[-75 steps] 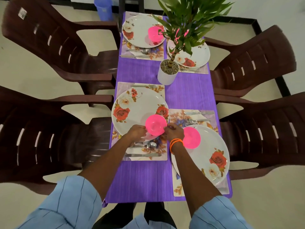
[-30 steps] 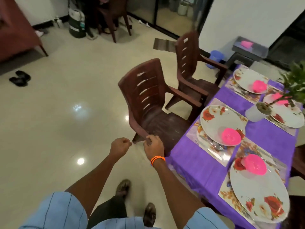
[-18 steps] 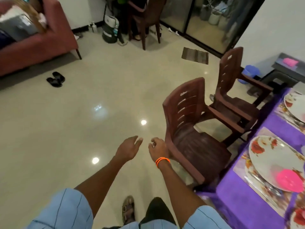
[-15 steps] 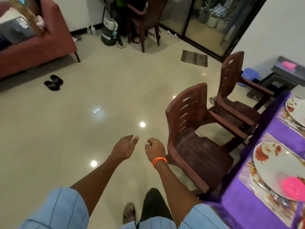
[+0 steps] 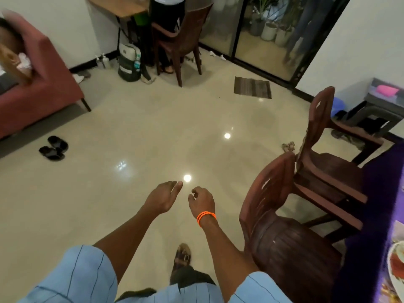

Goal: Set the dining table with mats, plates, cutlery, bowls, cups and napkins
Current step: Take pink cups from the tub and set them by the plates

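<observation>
My left hand (image 5: 162, 196) hangs over the bare floor with fingers relaxed and holds nothing. My right hand (image 5: 202, 200), with an orange band at the wrist, is beside it with fingers loosely curled, also holding nothing. The dining table with its purple cloth (image 5: 376, 215) shows only as a strip at the right edge. A sliver of one floral plate (image 5: 396, 265) is visible at the lower right. A pink item (image 5: 387, 90) lies on a grey side table (image 5: 380, 106) at the far right.
Two brown plastic chairs (image 5: 284, 237) (image 5: 323, 158) stand between me and the table. A red sofa (image 5: 39, 88) and black slippers (image 5: 53, 147) are at the left. A desk with a seated person (image 5: 166, 16), a backpack (image 5: 129, 62) and a doormat (image 5: 252, 87) lie ahead.
I have turned away from the table to the left; the plates and pink bowls have slid out of view. Both hands left the bowl and now hang over the floor.
</observation>
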